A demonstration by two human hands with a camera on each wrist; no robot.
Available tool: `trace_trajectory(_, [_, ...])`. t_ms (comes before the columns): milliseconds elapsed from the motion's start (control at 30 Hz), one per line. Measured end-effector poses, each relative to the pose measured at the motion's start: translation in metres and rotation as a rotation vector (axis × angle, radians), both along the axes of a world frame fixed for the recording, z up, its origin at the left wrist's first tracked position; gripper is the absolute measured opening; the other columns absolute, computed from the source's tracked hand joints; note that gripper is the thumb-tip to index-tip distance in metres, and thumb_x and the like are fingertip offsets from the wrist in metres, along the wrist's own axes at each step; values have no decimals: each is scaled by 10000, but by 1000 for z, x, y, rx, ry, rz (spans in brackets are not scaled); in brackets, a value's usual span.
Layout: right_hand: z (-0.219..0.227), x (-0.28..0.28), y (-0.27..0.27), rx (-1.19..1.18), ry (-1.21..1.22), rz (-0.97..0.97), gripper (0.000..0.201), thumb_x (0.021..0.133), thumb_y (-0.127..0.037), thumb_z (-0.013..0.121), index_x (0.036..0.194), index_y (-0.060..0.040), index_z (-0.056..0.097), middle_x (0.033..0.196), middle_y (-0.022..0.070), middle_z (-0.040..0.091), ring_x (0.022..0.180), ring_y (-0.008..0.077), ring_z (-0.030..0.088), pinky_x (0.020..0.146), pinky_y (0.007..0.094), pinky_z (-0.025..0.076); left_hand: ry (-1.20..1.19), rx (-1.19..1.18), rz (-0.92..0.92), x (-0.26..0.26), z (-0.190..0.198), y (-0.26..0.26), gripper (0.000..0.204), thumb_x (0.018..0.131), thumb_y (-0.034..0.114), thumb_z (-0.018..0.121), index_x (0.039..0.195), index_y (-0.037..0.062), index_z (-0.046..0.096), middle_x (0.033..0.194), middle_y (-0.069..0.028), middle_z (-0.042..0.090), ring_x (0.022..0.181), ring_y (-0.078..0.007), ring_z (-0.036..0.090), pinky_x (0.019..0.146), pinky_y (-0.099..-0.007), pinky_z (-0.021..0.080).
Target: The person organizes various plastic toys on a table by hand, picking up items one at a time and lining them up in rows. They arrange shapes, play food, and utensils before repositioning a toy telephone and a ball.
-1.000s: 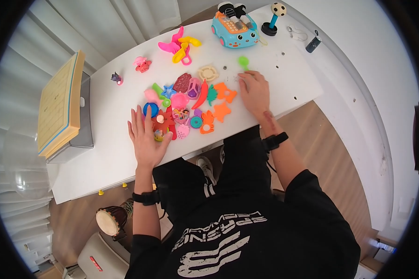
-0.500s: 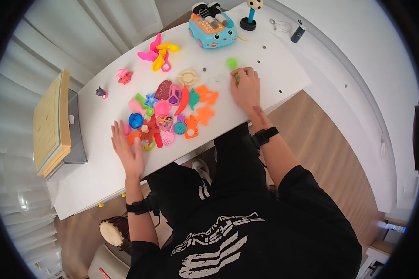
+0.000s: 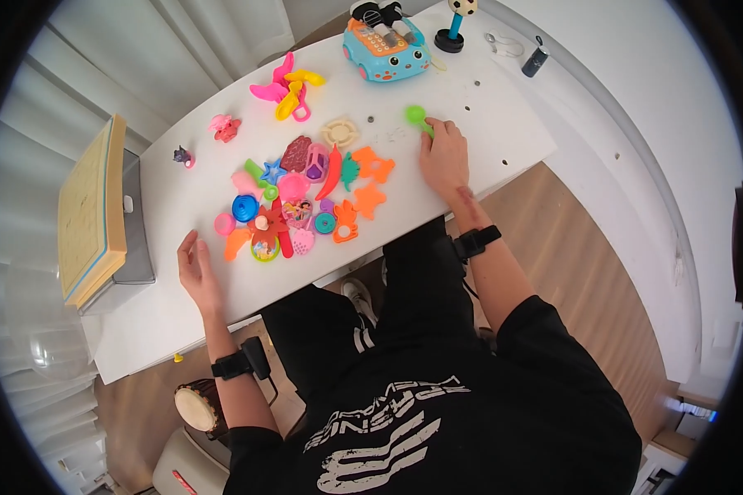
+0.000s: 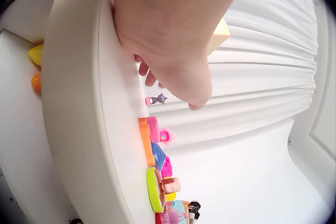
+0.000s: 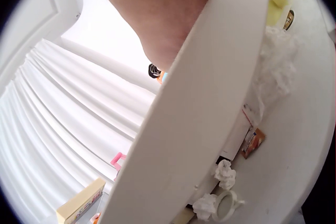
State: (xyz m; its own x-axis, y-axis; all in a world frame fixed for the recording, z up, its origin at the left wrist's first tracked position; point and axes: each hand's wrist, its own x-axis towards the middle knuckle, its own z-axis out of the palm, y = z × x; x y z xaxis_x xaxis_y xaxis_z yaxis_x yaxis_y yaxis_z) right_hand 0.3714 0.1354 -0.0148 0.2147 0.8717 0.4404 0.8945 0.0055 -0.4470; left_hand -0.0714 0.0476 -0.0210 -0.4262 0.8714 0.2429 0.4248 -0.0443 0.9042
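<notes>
In the head view, my right hand point(image 3: 446, 158) is over the right part of the table, its fingertips pinching the handle of a small green toy spoon point(image 3: 415, 114). The spoon's round end points away from me. My left hand point(image 3: 198, 272) is at the left, beside a pile of plastic toys, with loosely bent fingers and nothing in them. Nearest to it are a pink round piece point(image 3: 224, 223) and an orange piece point(image 3: 237, 243). The left wrist view shows that hand point(image 4: 168, 61) low over the tabletop. In the right wrist view the table edge hides the right fingers.
The pile includes a red chili point(image 3: 330, 173), a blue lid point(image 3: 244, 208) and orange shapes point(image 3: 375, 165). Behind stand pink and yellow toys point(image 3: 289, 91), a blue toy phone point(image 3: 388, 59) and a football on a stand point(image 3: 449, 40). A box point(image 3: 99, 214) stands at the left.
My left hand has drawn away from the toy pile to the left, its fingers now more bent. The green spoon, blurred before, now shows sharply at my right fingertips. The head view has shifted.
</notes>
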Motion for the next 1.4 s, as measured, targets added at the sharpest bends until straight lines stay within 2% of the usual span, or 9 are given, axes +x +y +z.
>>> trace_trajectory(133, [6,-1,-2,-39,14,43,236,999,-158,595,1208,-48,607,1108,144,632,1068,337,598,951,471,446,131,-19,12,5,4,-2,392,1010,291,648,1276,3,674,1290,-150,682,1221,-246,611,1108,-380,415])
trace_trajectory(300, [13,-3,-4,-85,253,50,220,1039,-230,572,1064,-14,541,952,231,671,874,445,637,761,546,476,239,-32,21,10,4,-3,380,979,257,696,1256,-3,685,1265,-160,685,1213,-270,617,1094,-396,434])
trace_trajectory(433, [11,-1,-3,-47,350,103,251,1052,-262,560,1068,-16,515,851,252,670,783,480,632,689,575,462,301,-10,21,10,2,-3,379,962,246,719,1245,-4,689,1240,-169,689,1200,-289,626,1078,-402,450])
trace_trajectory(500, [11,-1,-5,-24,282,67,232,1063,-265,548,1101,-37,527,804,211,692,747,437,670,664,515,491,318,1,25,11,2,-2,375,959,242,722,1241,-3,690,1232,-175,691,1193,-296,630,1072,-401,455])
trace_trajectory(633, [12,-2,-5,-37,259,60,235,1073,-273,521,1101,-41,529,796,203,691,736,417,676,657,506,490,445,56,-62,13,9,-4,372,906,209,762,1204,-1,689,1221,-184,696,1168,-335,641,1044,-423,473])
trace_trajectory(833, [11,-1,-4,-98,296,95,279,1070,-285,502,1236,-65,542,809,234,692,791,469,668,693,559,491,606,96,-147,16,14,-6,457,852,233,800,1237,28,662,1263,-164,681,1197,-350,620,1029,-449,458])
trace_trajectory(1033, [23,-9,-9,-147,250,58,390,1048,-438,541,1028,-78,691,717,166,675,709,388,665,668,469,485,659,36,-107,21,19,-12,558,833,304,816,1300,56,638,1310,-146,654,1226,-322,599,1034,-445,431])
trace_trajectory(1267, [20,-6,-10,-168,237,137,560,1060,-501,480,807,-39,671,642,151,621,643,349,607,667,430,472,671,-12,-102,21,24,-14,646,863,335,784,1413,65,580,1355,-146,631,1285,-322,564,1077,-449,404])
trace_trajectory(1400, [18,-7,-7,-176,195,115,602,1054,-516,487,735,-20,606,609,141,584,593,317,551,641,429,453,650,-30,-165,21,28,-16,717,875,474,745,1465,120,545,1435,-126,580,1319,-299,537,1109,-450,372])
